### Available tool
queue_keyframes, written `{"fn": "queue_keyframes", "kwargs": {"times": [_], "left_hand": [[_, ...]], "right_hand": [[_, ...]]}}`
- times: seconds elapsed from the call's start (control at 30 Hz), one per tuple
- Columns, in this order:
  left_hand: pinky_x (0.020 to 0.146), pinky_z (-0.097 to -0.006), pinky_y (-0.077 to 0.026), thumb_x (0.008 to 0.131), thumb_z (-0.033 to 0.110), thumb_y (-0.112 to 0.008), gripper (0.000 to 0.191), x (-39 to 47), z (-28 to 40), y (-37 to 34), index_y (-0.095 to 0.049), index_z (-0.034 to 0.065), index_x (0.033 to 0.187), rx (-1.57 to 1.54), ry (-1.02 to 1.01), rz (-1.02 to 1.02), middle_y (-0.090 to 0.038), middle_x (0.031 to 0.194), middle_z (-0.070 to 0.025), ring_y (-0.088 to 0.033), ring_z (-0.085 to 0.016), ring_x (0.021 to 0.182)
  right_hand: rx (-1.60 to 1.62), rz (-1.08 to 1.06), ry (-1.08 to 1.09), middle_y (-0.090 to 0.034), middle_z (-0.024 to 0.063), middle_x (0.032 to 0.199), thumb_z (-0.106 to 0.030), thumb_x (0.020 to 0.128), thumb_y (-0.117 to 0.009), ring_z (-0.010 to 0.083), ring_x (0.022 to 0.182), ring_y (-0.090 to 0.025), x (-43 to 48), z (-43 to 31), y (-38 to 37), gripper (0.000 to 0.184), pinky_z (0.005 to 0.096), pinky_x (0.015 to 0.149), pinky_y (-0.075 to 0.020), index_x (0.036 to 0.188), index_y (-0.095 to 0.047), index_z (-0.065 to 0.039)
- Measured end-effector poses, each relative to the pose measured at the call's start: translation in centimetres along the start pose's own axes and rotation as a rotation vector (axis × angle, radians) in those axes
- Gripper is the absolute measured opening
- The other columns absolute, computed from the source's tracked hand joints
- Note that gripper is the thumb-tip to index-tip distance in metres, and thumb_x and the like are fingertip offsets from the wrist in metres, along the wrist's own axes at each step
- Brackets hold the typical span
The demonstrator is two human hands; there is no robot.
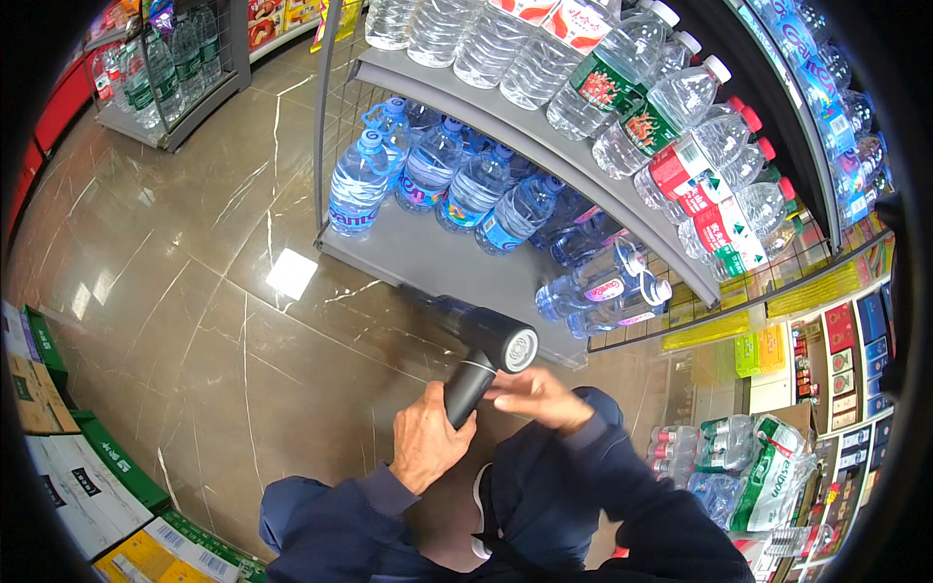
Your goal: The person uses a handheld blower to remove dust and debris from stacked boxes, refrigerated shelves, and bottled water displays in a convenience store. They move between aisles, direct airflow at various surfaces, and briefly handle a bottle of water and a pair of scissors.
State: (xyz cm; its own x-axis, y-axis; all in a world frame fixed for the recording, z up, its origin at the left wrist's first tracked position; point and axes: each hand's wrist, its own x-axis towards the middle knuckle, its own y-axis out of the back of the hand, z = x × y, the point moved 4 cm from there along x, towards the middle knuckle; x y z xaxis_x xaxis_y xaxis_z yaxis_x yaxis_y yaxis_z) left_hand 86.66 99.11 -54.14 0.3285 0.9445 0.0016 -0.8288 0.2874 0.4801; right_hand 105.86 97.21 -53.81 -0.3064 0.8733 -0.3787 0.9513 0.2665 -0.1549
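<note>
My left hand [430, 441] is wrapped around the grip of a black pistol-shaped handheld vacuum or blower [490, 331]. A round silver-white cap faces me at its rear. Its blurred dark nozzle [419, 297] points up and left, over the front edge of the bottom shelf. Just right of the grip is my right hand [543, 401], thumb and fingers apart; whether its fingertips touch the grip is unclear. Large blue-tinted water bottles [503, 215] stand on the grey bottom shelf [415, 248] in front of me. Two water jugs with handles [609, 291] sit at that shelf's right end.
Clear plastic water bottles [583, 80] line the shelf above, with another bottle rack [824, 95] at upper right. Cartons [95, 481] stand at lower left. Shrink-wrapped bottle packs [758, 474] are at right. A smaller bottle stand [168, 131] is beyond the glossy tiled floor [182, 306].
</note>
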Motion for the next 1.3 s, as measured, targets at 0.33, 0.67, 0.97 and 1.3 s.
{"fn": "queue_keyframes", "kwargs": {"times": [0.33, 0.67, 0.97, 1.3], "left_hand": [[0.062, -0.0478, -0.052, 0.074, 0.024, -0.075, 0.041, -2.0, 1.0, 1.2, -0.054, -0.0055, 0.092, 0.04, 0.175, -0.058, -0.063, 0.072, -0.028, -0.064, -0.045, 0.067], [0.062, -0.0469, -0.053, 0.073, 0.026, -0.075, 0.044, -2.6, 0.1, 0.4, -0.054, -0.0065, 0.095, 0.056, 0.225, -0.127, -0.063, 0.07, -0.0266, -0.064, -0.043, 0.065], [0.062, -0.0475, -0.053, 0.073, 0.024, -0.075, 0.042, -2.1, -0.6, -0.3, -0.054, -0.0066, 0.092, 0.088, 0.25, -0.158, -0.064, 0.07, -0.0263, -0.065, -0.043, 0.065], [0.064, -0.048, -0.053, 0.072, 0.025, -0.075, 0.043, -2.5, -0.3, -0.8, -0.055, -0.0057, 0.093, 0.106, 0.258, -0.219, -0.064, 0.069, -0.0264, -0.065, -0.043, 0.066]], "right_hand": [[-1.19, 1.125, 0.637, -0.052, 0.0262, 0.13, -0.051, 0.07, -0.08, 0.0397, 0.12, -0.051, 15.3, -9.6, 23.8, 0.094, 0.0421, 0.102, -0.0412, 0.134, -0.044, 0.008], [-0.586, 0.965, 0.488, -0.057, 0.021, 0.129, -0.041, 0.078, -0.077, 0.0299, 0.118, -0.057, 18.2, -8.7, 26.0, 0.07, 0.034, 0.099, -0.0418, 0.129, -0.054, 0.001], [-0.505, 0.773, 0.634, -0.064, 0.0029, 0.093, -0.019, 0.081, -0.076, 0.0124, 0.086, -0.058, 17.5, -7.5, 17.4, 0.027, 0.0273, 0.08, -0.0472, 0.102, -0.066, -0.005], [-0.47, 0.762, 0.732, -0.066, 0.0107, 0.09, -0.023, 0.074, -0.081, 0.0192, 0.082, -0.061, 29.6, -9.6, 9.0, 0.035, 0.0346, 0.076, -0.0501, 0.098, -0.065, -0.003]]}}
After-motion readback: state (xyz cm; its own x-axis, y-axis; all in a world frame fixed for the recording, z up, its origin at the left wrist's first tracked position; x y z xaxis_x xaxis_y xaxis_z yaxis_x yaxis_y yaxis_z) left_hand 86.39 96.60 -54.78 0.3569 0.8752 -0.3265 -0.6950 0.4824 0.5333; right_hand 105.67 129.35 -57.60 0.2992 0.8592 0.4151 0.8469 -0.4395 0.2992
